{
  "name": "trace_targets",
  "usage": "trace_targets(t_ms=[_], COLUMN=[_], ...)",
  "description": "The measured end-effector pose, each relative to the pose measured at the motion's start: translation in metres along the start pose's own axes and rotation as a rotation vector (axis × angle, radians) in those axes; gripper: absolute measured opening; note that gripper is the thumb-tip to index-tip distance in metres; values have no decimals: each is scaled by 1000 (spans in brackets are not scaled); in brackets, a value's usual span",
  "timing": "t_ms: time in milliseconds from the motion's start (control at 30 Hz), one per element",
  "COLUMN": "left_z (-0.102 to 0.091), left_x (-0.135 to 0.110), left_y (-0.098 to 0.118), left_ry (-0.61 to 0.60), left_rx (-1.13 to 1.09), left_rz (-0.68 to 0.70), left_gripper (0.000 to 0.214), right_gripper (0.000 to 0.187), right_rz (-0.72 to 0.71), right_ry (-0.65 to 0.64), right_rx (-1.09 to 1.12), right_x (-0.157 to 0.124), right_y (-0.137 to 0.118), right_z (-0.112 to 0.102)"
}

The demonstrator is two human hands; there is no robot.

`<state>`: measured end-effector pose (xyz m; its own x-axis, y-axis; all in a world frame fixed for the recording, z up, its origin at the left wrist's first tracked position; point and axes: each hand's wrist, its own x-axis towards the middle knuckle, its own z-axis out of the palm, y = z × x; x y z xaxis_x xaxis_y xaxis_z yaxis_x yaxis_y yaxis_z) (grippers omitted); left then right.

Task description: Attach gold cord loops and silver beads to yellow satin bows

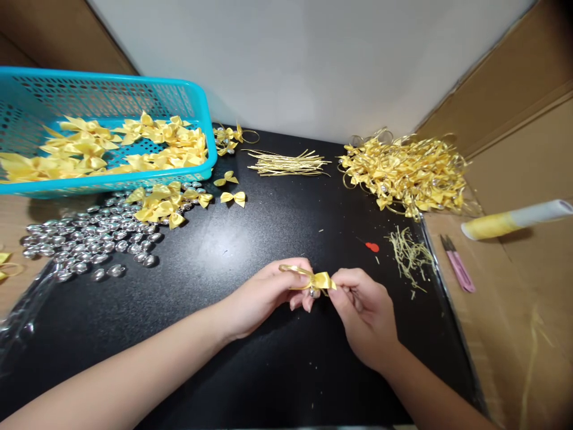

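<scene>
Both hands meet low over the black mat (250, 239), pinching one small piece between them. My left hand (264, 295) grips a yellow ribbon bow with a gold cord loop (313, 279), fingers curled round it. My right hand (362, 307) pinches the bow's right end, fingers pressed together. A small silver bead shows under the bow, between the fingertips.
A blue basket (134, 179) of yellow bows tilts at the back left, loose bows (165, 206) and silver beads (89, 239) before it. Gold cords (289, 162) lie at the back, finished bows (407, 173) in a pile at right. Cord trimmings (409, 254), pink snips (456, 266), a ribbon roll (514, 219).
</scene>
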<state>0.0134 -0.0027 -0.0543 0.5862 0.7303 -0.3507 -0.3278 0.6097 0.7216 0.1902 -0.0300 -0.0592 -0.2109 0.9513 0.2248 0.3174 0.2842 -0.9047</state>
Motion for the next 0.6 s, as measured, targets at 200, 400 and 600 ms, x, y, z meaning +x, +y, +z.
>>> trace_targets(t_ms=[200,400,600], left_z=[-1,-1,-1], left_x=[1,2,1], left_y=[-1,1,-1], left_ry=[23,4,-8], left_rx=[34,-45,-67], left_rz=[10,16,13], left_gripper=[17,16,16], right_gripper=[15,15,14], right_rz=[-77,-65,-64], right_ry=[66,83,92], right_rx=[-98,-113,-112], right_x=[0,0,-1], right_y=[-4,-5,-5], right_z=[2,2,2])
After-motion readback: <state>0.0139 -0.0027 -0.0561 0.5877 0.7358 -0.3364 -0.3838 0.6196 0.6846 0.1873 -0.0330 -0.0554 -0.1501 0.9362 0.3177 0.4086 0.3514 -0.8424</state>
